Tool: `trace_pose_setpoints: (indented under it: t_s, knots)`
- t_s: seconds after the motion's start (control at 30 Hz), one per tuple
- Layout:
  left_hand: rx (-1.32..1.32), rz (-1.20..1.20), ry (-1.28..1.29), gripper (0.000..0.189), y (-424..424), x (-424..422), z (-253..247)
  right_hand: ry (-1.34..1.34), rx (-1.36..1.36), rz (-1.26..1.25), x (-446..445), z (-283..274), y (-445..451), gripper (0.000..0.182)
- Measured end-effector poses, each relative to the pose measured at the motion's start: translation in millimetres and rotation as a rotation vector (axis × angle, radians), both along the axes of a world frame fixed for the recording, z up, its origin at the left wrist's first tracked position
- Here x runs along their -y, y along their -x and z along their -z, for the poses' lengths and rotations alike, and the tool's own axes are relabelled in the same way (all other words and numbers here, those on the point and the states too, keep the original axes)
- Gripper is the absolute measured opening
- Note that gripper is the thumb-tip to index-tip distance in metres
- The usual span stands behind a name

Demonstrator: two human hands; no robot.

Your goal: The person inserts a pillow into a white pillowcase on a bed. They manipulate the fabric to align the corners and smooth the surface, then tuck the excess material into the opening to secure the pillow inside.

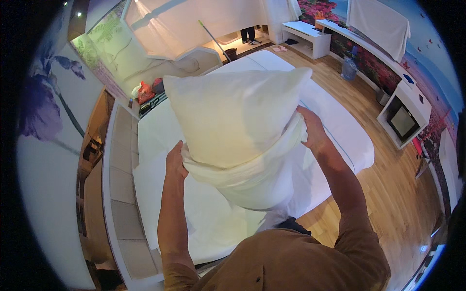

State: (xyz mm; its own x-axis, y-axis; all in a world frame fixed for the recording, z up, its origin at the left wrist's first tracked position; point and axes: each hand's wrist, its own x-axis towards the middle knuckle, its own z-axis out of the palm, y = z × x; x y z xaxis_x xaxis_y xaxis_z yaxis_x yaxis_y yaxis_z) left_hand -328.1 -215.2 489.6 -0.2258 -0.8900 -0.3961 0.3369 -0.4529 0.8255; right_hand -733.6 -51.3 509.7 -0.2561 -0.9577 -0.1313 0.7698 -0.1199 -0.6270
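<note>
A white pillow [233, 116] is raised above the bed, its upper part bare and its lower part inside a bunched white pillowcase [247, 178]. At the left side of the pillowcase's gathered edge, my left hand [177, 160] grips the cloth. Higher up on the opposite side, my right hand [309, 125] is closed on the same edge, its fingers partly hidden by folds. Under and around the pillow lies a white bed sheet [342, 134] on a wide bed.
A padded headboard [125, 185] runs along the left. Red and white bags [145, 92] sit at the bed's far left corner. Beyond the bed are a dark bucket [231, 54] with a green-tipped pole, and a person's legs [248, 34]. White desks [409, 98] line the right wall.
</note>
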Motion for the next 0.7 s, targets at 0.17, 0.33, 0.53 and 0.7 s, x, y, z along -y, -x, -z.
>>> trace_pose_setpoints:
  t_s: [0.17,0.33,0.53,0.7]
  knots:
    - [0.189,0.083,0.137,0.041,3.6,-21.6,-4.7,0.045,-0.289,-0.083,1.5,4.7,-12.2,0.039]
    - [-0.032,-0.109,0.034,0.036,-16.5,-25.0,-6.7,0.314,-0.154,-0.077,-3.3,18.1,-26.5,0.044]
    - [0.048,-0.056,0.303,0.038,23.3,-48.5,-49.6,0.251,-0.365,0.0,14.7,34.2,-20.1,0.045]
    - [-0.001,-0.107,0.194,0.038,13.5,-4.8,-44.5,0.33,-0.824,0.082,24.2,53.8,-4.6,0.038]
